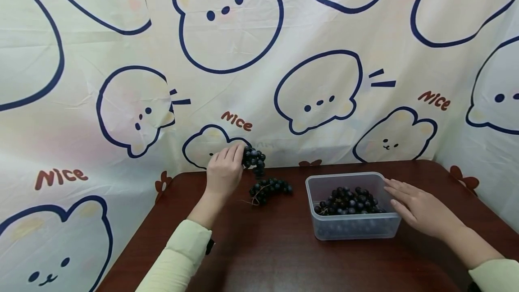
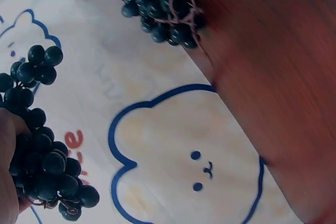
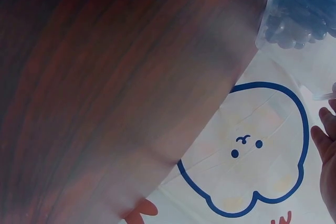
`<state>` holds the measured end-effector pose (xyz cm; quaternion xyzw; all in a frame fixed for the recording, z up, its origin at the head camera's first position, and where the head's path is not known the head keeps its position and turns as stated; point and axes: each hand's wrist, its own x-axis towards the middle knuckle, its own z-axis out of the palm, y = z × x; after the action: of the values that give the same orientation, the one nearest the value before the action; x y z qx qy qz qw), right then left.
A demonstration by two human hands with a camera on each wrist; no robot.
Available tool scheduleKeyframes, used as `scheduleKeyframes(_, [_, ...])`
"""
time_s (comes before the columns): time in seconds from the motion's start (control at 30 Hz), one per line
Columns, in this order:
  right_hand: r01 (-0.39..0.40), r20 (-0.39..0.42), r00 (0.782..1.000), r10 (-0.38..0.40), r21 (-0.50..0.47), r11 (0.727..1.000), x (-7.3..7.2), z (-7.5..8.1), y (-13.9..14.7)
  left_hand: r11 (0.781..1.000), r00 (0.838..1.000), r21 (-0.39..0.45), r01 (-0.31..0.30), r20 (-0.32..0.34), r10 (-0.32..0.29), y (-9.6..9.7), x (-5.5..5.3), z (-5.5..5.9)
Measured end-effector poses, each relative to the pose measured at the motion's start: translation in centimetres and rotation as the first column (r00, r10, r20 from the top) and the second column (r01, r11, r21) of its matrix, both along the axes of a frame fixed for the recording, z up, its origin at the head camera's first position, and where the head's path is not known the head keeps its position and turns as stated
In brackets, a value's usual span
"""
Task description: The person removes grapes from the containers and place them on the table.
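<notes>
My left hand (image 1: 225,168) grips a bunch of dark grapes (image 1: 254,158), held up over the far side of the table. In the left wrist view the held grapes (image 2: 50,166) spill out past the curled fingers. A second grape bunch (image 1: 267,189) with a bare curling stem lies on the table just below it. To the right stands a clear plastic container (image 1: 352,231) with more dark grapes (image 1: 350,200) inside. My right hand (image 1: 423,206) rests against the container's right rim, fingers straight. The right wrist view catches only the edge of that hand (image 3: 326,142).
The dark reddish-brown table (image 1: 275,256) ends at a pale cloth backdrop (image 1: 263,93) printed with blue cartoon outlines. That cloth also runs along the left and right sides.
</notes>
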<state>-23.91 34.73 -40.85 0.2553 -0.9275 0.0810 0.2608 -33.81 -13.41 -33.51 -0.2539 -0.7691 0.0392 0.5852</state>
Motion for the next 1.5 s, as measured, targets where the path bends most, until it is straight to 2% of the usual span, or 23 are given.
scheduleKeyframes(0.27, [-0.001,-0.009,1.0,0.001,0.005,1.0,-0.1,-0.1,0.1,0.998,0.999,0.039,-0.054,0.002,0.054,-2.4,-0.8,-0.9])
scheduleKeyframes(0.6, [-0.005,-0.016,1.0,0.006,0.007,1.0,-0.2,-0.3,0.2,0.988,0.987,0.062,-0.141,0.084,0.136,-4.6,-1.1,-2.3])
scheduleKeyframes(0.73, [-0.008,-0.022,1.0,0.008,0.006,1.0,-0.2,-0.2,0.2,0.983,0.983,0.071,-0.167,0.091,0.16,-5.1,-1.5,-2.9])
scheduleKeyframes(1.1, [0.008,-0.006,1.0,-0.008,0.002,1.0,-0.1,-0.3,0.2,0.975,0.976,0.081,-0.205,0.095,0.197,-5.4,-2.8,-4.7])
scheduleKeyframes(1.5, [0.02,0.007,1.0,-0.02,0.003,1.0,0.0,-0.1,0.0,0.962,0.951,0.07,-0.264,0.185,0.247,-4.7,-3.5,-6.0])
